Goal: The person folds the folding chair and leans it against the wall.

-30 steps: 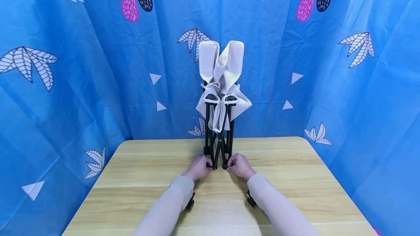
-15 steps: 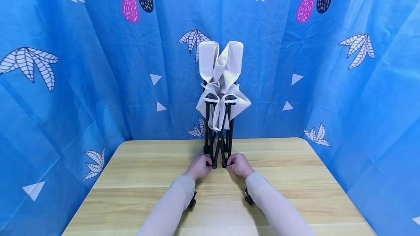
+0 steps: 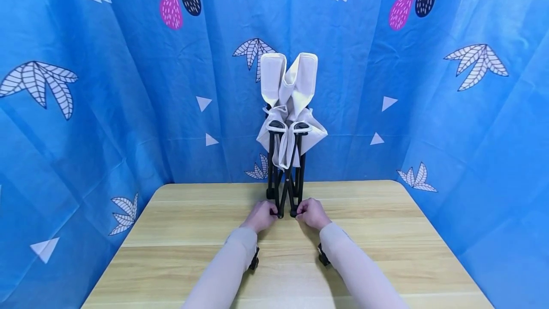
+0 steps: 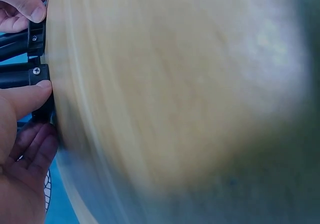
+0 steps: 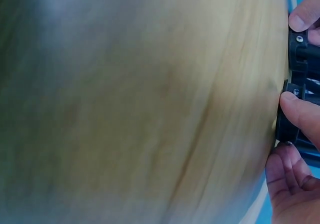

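A small folding chair (image 3: 306,73) with white fabric and black legs stands upright and folded at the back middle of the table. Its front legs cross in a narrow X, with the seat cloth bunched between the frame's posts. My left hand (image 3: 260,217) pinches the black left front foot (image 4: 40,74), thumb on the near side and fingers behind. On the other side, my right hand (image 3: 314,213) pinches the right front foot (image 5: 286,121) between thumb and fingers. A small gap separates the two feet. The rear feet are partly hidden behind the front legs.
The chair stands on a light wooden table (image 3: 180,252) with rounded back corners. Behind it and along both sides hangs a blue patterned curtain (image 3: 351,85). Black wrist straps (image 3: 254,259) show under the sleeves.
Both hands and the front feet have shifted very slightly toward the back of the table. The grip on each foot and the chair's folded shape look the same.
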{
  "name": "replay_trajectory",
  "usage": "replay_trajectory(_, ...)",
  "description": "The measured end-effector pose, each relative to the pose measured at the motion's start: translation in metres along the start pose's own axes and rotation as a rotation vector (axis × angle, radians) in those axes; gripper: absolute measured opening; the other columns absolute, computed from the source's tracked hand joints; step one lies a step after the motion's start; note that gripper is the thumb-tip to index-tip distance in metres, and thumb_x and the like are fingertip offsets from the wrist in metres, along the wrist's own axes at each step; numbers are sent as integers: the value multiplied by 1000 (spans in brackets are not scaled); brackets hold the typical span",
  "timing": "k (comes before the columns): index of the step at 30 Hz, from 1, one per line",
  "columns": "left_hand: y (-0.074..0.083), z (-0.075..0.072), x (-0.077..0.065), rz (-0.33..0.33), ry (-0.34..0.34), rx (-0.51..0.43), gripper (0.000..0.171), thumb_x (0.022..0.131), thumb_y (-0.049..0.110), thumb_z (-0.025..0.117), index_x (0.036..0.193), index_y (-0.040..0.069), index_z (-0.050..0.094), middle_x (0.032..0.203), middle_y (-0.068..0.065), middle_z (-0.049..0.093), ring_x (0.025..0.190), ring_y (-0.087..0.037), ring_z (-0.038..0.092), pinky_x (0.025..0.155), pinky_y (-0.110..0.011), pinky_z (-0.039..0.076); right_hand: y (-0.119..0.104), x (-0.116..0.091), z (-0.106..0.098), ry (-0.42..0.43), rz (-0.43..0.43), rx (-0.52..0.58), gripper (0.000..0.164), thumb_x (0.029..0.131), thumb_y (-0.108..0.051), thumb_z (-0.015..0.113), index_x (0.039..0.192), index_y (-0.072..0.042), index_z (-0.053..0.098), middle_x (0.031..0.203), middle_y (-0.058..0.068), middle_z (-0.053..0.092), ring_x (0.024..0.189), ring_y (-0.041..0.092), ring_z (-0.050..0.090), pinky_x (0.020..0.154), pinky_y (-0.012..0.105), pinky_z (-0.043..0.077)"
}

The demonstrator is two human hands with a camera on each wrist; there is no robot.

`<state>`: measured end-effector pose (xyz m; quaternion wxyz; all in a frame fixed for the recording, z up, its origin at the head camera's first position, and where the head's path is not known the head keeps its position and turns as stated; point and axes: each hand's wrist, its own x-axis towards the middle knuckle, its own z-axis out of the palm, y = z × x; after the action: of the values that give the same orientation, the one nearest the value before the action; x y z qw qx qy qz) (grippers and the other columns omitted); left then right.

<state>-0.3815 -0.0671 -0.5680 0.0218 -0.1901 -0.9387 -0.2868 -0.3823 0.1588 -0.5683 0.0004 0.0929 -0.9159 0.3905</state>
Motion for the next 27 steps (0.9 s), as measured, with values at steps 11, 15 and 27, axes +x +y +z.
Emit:
replay_trajectory(11, 0, 3, 3, -26, 14, -27, 9, 91, 5, 83, 99, 8, 81, 111, -10, 79, 106, -30, 72, 97, -46, 60, -1, 3, -1, 21, 25, 11, 19, 85, 1, 89, 79, -10, 74, 81, -1, 70, 82, 16, 60, 83, 38, 53)
replay_trajectory(15, -1, 3, 4, -14, 26, -30, 8, 91, 4, 83, 97, 8, 80, 111, -11, 79, 106, -30, 72, 97, -45, 61, -2, 4, 0, 29, 33, 16, 18, 86, 1, 88, 80, -9, 74, 81, -1, 70, 82, 16, 60, 86, 39, 53)
replay_trajectory(27, -2, 3, 7, -18, 36, -15, 7, 91, 4, 82, 97, 8, 80, 109, -12, 80, 106, -31, 73, 97, -46, 60, 2, 8, 4, 49, 39, 42, 20, 84, 4, 88, 79, -9, 74, 79, -1, 70, 80, 15, 60, 84, 36, 52)
